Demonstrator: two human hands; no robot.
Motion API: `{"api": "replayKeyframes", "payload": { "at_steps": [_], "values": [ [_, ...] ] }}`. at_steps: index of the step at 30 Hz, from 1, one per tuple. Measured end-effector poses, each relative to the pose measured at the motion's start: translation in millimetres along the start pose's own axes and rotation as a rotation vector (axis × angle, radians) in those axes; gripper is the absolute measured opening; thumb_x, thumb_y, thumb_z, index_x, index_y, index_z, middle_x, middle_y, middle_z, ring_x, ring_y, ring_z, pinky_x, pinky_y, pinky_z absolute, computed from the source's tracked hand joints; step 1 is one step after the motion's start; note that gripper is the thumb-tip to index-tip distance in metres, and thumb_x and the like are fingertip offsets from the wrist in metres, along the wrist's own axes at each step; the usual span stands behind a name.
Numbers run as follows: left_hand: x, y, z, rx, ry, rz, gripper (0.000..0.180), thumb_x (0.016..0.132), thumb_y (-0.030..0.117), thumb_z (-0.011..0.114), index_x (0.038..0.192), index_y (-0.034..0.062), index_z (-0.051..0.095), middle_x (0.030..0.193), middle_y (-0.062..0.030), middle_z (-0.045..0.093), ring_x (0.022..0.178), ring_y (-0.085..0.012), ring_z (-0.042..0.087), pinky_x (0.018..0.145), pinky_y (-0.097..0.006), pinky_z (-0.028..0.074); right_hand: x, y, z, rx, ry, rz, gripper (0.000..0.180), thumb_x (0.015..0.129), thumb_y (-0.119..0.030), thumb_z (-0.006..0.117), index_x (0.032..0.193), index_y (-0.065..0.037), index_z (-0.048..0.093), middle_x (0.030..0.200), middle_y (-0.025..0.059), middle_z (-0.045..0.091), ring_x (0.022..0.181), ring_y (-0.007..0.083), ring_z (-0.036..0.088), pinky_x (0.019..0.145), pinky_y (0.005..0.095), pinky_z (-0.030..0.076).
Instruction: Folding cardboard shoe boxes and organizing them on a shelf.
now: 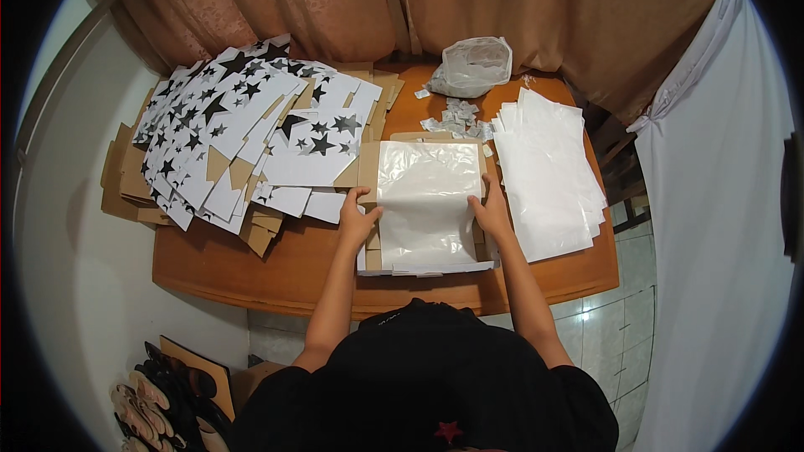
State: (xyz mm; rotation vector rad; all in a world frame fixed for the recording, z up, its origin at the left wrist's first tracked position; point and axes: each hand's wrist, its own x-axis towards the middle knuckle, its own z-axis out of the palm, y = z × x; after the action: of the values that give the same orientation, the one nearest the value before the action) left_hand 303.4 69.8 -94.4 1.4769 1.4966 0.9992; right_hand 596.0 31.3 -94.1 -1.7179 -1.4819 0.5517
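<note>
In front of me on the wooden table lies an unfolded cardboard box (368, 176), brown inside, its near edge white. A glossy white sheet (427, 209) covers its middle, wrinkled toward the top. My left hand (358, 216) grips the box's left side, thumb toward the sheet and fingers at the outside. At the right side my right hand (492, 209) does likewise, its thumb resting by the sheet's right edge. Part of the fingers is hidden behind the cardboard.
Left on the table (226, 268) spreads a big heap of white star-printed cardboard pieces (218, 117). A stack of white sheets (548, 184) lies right. Beyond the box are small grey-white packets (461, 117) and a translucent plastic bag (477, 63). Shoes (151, 410) stand at lower left.
</note>
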Motion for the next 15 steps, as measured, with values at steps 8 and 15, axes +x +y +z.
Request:
{"api": "replayKeyframes", "payload": {
  "at_steps": [8, 15],
  "values": [
    [13, 51, 23, 0.43, 0.27, 0.247, 0.041, 0.072, 0.019, 0.067, 0.11, 0.0096, 0.054, 0.127, -0.0138, 0.038, 0.114, -0.0353, 0.04, 0.095, -0.047, 0.032, 45, 25, -13, 0.066, 0.222, -0.076, 0.046, 0.082, -0.014, 0.058, 0.122, 0.003, 0.042, 0.115, 0.021, 0.047, 0.108, 0.0292, 0.048, 0.094, 0.0362, 0.038],
    [60, 84, 99, 0.562, -0.169, 0.529, 0.038, 0.083, 0.039, 0.053, 0.11, 0.0126, 0.061, 0.125, -0.0119, 0.05, 0.124, -0.0274, 0.04, 0.101, -0.057, 0.017, 138, 34, -12, -0.068, 0.021, -0.13, 0.021, 0.079, -0.01, 0.057, 0.094, 0.002, 0.063, 0.097, 0.019, 0.062, 0.093, 0.0321, 0.059, 0.084, 0.0357, 0.045]
  ]
}}
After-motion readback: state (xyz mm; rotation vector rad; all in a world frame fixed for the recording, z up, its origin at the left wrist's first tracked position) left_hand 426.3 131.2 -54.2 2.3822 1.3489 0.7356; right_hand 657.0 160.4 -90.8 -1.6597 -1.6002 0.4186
